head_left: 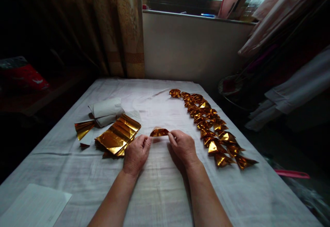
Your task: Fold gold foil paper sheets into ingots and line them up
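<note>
Between my two hands a small folded gold foil paper (160, 132), boat-like in shape, is held just above the table's white cloth. My left hand (137, 153) pinches its left end with thumb and fingers. Its right end sits in the pinch of my right hand (183, 146). Just left of my left hand lies a stack of flat gold foil sheets (118, 134), some creased. Two curving rows of folded gold foil pieces (206, 120) run along the table to the right of my right hand.
Behind the sheet stack lie crumpled white paper (107, 110) and a fanned gold foil piece (84, 129). A white paper sheet (36, 204) rests at the front left. Beyond the table are a curtain (121, 27) and a window sill; clothes (296, 93) hang at the right.
</note>
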Motion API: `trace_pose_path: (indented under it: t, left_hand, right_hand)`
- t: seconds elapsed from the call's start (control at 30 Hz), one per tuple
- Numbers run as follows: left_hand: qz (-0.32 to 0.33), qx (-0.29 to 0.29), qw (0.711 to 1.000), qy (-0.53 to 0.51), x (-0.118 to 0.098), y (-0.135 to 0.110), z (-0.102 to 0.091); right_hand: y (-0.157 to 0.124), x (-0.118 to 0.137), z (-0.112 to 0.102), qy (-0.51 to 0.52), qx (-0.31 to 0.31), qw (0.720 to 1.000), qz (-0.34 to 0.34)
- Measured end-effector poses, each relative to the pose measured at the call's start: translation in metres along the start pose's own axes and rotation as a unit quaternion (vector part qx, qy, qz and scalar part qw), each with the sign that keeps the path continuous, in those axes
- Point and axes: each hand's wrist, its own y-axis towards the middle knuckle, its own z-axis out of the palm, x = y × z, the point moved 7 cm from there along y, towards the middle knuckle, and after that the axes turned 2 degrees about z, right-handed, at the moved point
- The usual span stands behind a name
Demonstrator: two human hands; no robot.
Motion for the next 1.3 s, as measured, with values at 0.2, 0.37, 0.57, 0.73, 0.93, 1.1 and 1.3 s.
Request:
trace_pose_path:
  t: [0.2,0.37,0.57,0.73,0.93,1.1,1.3]
  left_hand:
    - [-0.003,0.001,1.0,-0.005,0.003,0.001,0.0]
    - [-0.002,-0.01,1.0,-0.012,0.003,0.0,-0.001]
    - [0.001,-0.024,0.999,-0.025,0.004,0.0,0.0]
    - [0.007,-0.031,0.999,-0.016,0.003,0.0,0.0]
    - [0.011,-0.036,0.999,-0.02,0.004,-0.001,0.0]
    - [0.008,-0.037,0.999,-0.021,0.004,-0.001,0.0]
    - [-0.003,-0.023,0.999,-0.025,0.005,0.0,0.001]
  right_hand:
    - [0.058,-0.017,-0.029,-0.079,-0.113,0.989,0.044]
    - [0.127,-0.05,-0.047,-0.155,-0.112,0.98,0.053]
    - [0.169,-0.082,-0.035,-0.223,-0.121,0.966,0.041]
    - [0.184,-0.091,-0.02,-0.25,-0.11,0.961,0.052]
    - [0.19,-0.092,-0.018,-0.271,-0.091,0.955,0.076]
    - [0.175,-0.08,-0.021,-0.242,-0.088,0.963,0.075]
    - [0.133,-0.046,0.007,-0.18,0.002,0.982,0.06]
